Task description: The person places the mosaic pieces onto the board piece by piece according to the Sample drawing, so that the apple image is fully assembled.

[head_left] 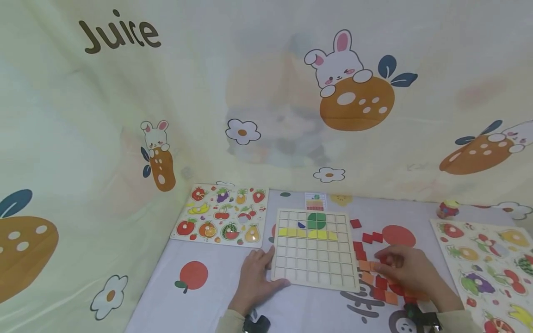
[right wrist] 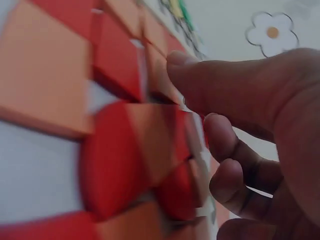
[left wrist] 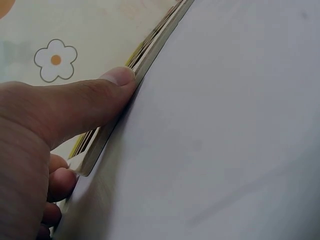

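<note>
While left hand (head_left: 255, 280) braces, right hand (head_left: 410, 268) selects

I judge the step tile-picking: right thumb and index stand apart, thumb at an orange tile (right wrist: 158, 75) beside the grid board (head_left: 287, 264), whose corner the left fingers grip. The next move needs a clean pinch.

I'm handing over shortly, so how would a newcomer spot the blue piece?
The left hand holds a square grid board. Just above its yellow row, left of the green shape, is the small blue piece, the only blue one there.
</note>
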The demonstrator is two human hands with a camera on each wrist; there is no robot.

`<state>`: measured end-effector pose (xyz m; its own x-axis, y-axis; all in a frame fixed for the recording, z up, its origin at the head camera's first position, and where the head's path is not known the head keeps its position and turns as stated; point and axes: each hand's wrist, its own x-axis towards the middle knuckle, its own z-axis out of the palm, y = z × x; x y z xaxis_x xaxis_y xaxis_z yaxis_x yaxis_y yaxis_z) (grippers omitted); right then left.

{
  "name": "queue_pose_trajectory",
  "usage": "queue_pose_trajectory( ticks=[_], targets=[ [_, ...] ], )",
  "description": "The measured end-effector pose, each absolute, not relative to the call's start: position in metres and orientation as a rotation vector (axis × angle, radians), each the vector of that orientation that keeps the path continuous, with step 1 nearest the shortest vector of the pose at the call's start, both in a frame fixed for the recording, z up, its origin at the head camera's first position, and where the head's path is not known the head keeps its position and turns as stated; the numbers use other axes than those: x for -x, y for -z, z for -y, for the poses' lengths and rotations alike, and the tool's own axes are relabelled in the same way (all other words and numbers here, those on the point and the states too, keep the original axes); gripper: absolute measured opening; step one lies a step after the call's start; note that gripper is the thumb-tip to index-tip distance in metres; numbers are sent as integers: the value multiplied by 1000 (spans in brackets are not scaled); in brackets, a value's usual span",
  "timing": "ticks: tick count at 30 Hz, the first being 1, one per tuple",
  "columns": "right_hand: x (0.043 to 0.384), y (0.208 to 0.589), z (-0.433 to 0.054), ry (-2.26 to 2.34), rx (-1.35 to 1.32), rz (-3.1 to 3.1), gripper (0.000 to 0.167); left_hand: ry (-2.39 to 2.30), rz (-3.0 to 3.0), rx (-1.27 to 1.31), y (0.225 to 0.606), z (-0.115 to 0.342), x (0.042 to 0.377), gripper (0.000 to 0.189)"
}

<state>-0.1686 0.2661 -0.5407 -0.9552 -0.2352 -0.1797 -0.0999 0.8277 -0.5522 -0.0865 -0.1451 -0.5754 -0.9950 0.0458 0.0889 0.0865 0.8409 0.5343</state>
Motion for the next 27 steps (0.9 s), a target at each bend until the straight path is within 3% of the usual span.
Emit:
queue_pose_trajectory(
  ticks=[6, 15, 27],
  targets=[
    [163, 539, -259, 743, 248, -2809, 49, 873, 2963, 88, 575, 145, 87, 99],
    [162, 547, -259, 787, 192, -2800, 56, 912, 2986, 57, 575, 144, 88, 101],
    [162, 543, -253, 1286, 36, -2598, 60, 895, 2981, 68, 573, 144, 87, 100]
  ],
)
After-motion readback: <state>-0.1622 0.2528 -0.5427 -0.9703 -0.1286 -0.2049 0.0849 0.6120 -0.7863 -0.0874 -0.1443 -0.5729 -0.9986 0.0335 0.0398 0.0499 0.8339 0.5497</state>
